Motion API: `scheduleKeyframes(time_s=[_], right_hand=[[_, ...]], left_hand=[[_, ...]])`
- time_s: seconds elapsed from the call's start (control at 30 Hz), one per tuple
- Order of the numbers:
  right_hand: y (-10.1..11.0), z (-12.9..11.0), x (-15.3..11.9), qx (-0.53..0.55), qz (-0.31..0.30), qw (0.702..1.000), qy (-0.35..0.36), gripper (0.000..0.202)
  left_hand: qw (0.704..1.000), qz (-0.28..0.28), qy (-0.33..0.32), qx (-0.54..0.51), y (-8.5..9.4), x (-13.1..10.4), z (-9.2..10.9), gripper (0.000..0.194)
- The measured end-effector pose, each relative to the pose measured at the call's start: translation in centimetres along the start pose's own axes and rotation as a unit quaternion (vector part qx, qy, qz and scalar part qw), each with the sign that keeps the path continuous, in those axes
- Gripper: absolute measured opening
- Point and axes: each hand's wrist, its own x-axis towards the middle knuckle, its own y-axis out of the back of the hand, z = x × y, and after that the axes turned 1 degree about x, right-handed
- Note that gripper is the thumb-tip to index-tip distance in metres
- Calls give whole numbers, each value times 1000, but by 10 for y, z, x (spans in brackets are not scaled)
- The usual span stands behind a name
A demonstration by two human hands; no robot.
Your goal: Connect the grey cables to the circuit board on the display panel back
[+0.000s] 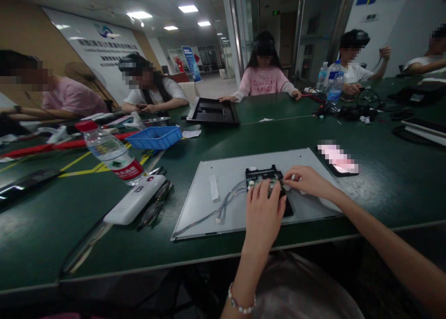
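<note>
A black plastic bracket (265,172) with a green circuit board in it lies on a grey, flat metal-backed panel (198,184). Over the board, my left hand (263,210) is bent down, its fingertips and thumb gripping the board and hiding much of it. At the bracket's right side my right hand (308,182) is closed in a pinch; what sits between its fingertips is too small to make out. Thin grey cables (226,203) run from the bracket's left side across the panel. A white strip (213,188) lies left of them.
A phone (337,159) lies right of the panel. To its left are a white power bank (135,200), glasses (155,207) and a tilted water bottle (111,152). A blue tray (155,137) and a black frame (214,111) stand farther back. Several people sit around the green table (139,251).
</note>
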Motion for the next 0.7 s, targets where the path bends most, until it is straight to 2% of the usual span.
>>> scheduleKeyframes(time_s=[0.07, 0.17, 0.27, 0.37, 0.43, 0.57, 0.7], right_hand=[[1, 0, 0, -8, 13, 1000, -1, 20], [2, -1, 0, -23, 16, 1000, 2, 22], [1, -2, -1, -37, 3, 999, 6, 22], [0, -2, -2, -45, -6, 999, 8, 22], [0, -2, -2, -46, -6, 999, 8, 22], [0, -3, -2, -49, -3, 999, 13, 22], [1, -5, -2, -49, 8, 999, 9, 22]], left_hand=[[999, 17, 29, -13, 13, 1, -16, 32], [996, 11, 89, -4, 31, 4, -54, 30], [992, -51, 116, 25, 41, 9, -98, 35], [984, -130, 116, 32, 45, 12, -131, 44], [979, -172, 101, 39, 48, 15, -145, 50], [974, -213, 66, 39, 53, 27, -158, 57], [960, -250, 105, 64, 46, 43, -167, 57]])
